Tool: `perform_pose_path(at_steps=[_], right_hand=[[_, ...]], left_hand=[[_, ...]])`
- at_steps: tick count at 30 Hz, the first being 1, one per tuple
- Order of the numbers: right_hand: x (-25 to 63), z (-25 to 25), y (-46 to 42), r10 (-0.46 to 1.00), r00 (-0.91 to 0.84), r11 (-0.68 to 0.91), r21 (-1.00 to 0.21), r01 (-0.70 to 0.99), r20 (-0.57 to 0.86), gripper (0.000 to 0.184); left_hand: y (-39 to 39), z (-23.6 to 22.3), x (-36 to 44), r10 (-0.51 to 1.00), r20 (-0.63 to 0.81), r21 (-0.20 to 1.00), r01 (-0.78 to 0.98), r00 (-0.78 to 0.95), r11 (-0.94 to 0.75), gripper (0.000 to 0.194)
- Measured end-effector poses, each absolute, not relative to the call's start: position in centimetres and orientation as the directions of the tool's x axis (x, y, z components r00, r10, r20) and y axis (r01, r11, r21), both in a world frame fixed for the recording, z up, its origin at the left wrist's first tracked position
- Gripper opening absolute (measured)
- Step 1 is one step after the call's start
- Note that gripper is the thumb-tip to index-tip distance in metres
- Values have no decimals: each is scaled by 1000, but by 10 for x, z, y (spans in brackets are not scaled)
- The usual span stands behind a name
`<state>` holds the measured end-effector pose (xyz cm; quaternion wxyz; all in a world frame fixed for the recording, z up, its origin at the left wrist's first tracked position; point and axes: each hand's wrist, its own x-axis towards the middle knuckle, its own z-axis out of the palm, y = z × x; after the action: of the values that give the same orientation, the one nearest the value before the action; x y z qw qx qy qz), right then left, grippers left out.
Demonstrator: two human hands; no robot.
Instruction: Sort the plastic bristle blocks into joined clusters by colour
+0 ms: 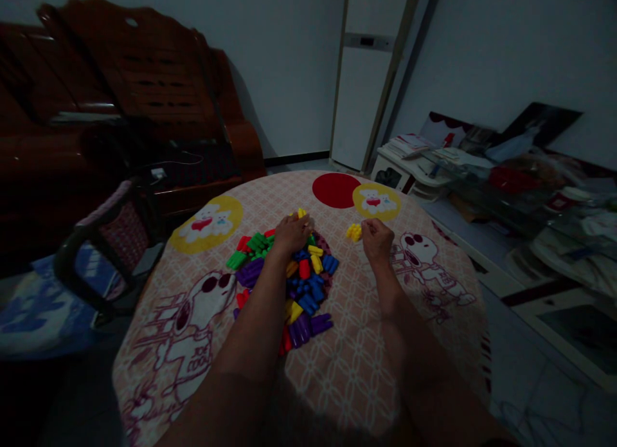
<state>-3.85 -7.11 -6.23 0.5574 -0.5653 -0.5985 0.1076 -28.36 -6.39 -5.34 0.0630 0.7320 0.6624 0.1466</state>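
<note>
A pile of toy building blocks [303, 286] in blue, purple, green, red and yellow lies on the round table's cloth. My left hand [292, 233] reaches over the far side of this pile, palm down with its fingers stretched out. Just beyond those fingers a yellow block [301, 212] shows; whether they touch it is unclear. To the right, a small cluster of yellow blocks [353, 232] sits apart from the pile. My right hand [377, 240] is right beside that cluster, its fingers curled together. What these fingers hold, if anything, is hidden.
The patterned tablecloth [357, 344] covers the round table. A chair [110, 241] stands close at the left, and a wooden sofa [159, 93] is behind it. A cluttered low cabinet [434, 170] runs along the right wall. At the back stands a tall white unit [364, 93].
</note>
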Motion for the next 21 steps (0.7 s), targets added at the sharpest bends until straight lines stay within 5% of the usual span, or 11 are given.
perform_pose_path(at_steps=[3,7,13,21], right_hand=[[-39,-62,-71,794,264,341,-762,550,547,24],[-38,-61,-71,787,279,346,-767,540,551,25],[-42,-59,-69,854,186,400,-842,361,485,26],[-57,-45,-76,935,-177,313,-950,9,306,47]], left_hand=[[-63,-52,-285,981,141,330,928,133,-173,49],[-66,-44,-288,974,220,561,810,57,-174,35],[-75,-24,-281,986,154,961,222,56,-163,19],[-93,-11,-258,957,-20,978,-191,288,78,34]])
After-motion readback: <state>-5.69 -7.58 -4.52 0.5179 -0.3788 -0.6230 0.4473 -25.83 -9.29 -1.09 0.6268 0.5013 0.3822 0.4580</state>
